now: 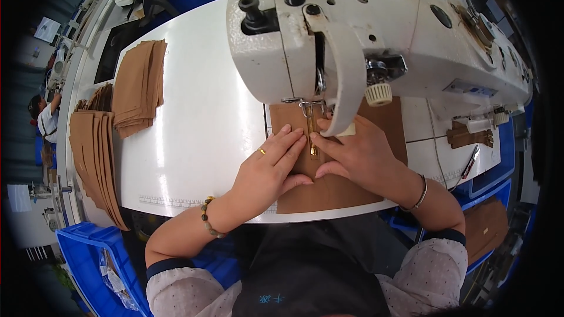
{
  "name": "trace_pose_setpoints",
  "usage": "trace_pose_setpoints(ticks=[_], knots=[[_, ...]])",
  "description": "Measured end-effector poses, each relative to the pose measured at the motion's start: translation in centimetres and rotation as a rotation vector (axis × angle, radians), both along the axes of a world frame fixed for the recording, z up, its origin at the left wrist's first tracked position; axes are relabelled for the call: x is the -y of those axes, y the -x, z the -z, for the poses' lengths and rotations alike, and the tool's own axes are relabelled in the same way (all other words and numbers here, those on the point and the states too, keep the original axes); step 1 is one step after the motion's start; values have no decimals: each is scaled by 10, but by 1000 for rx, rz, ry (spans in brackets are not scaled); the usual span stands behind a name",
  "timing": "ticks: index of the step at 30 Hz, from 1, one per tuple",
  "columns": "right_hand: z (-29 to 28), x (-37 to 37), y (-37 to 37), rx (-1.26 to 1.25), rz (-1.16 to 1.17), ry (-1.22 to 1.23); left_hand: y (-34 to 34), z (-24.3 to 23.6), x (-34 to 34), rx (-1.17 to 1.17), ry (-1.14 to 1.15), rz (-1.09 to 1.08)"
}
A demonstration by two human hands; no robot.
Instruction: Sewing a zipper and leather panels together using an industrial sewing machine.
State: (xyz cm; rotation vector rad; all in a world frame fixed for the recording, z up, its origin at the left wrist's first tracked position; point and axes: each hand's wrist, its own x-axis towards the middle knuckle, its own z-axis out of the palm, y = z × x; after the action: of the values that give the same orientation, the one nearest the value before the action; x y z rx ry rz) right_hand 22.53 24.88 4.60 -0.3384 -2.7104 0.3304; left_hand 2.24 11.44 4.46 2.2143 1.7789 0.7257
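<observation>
A brown fabric panel [346, 196] lies flat on the white table under the needle area of a white sewing machine [388, 29]. Down its middle runs a short zipper [313, 150] with a gold-coloured pull, one end beneath the presser foot [309, 108]. My left hand [262, 161] rests on the panel left of the zipper, fingers stretched out. To the right of it, my right hand [365, 149] lies on the fabric with its forefinger beside the zipper and its thumb low. A pale strip shows on that hand's fingers; the machine's curved guard partly hides them.
Stacks of brown fabric pieces [138, 85] lie at the left, one stack [91, 152] hanging over the table edge. Small brown pieces [470, 136] and red-handled snips [470, 162] are at the right. Blue bins [82, 246] stand below. A person [48, 118] sits far left.
</observation>
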Motion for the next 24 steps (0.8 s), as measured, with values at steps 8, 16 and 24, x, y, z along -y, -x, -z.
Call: trace_pose_setpoints(ticks=[8, 16, 24], knots=[[2, 2, -1, 23, 14, -35, -1, -9, -3, -130, 38, 59], [2, 0, 1, -3, 30, -7, 2, -7, -10, -155, 13, 63], [13, -15, 10, -70, 56, 8, 8, -4, -30, -150, -42, 16]])
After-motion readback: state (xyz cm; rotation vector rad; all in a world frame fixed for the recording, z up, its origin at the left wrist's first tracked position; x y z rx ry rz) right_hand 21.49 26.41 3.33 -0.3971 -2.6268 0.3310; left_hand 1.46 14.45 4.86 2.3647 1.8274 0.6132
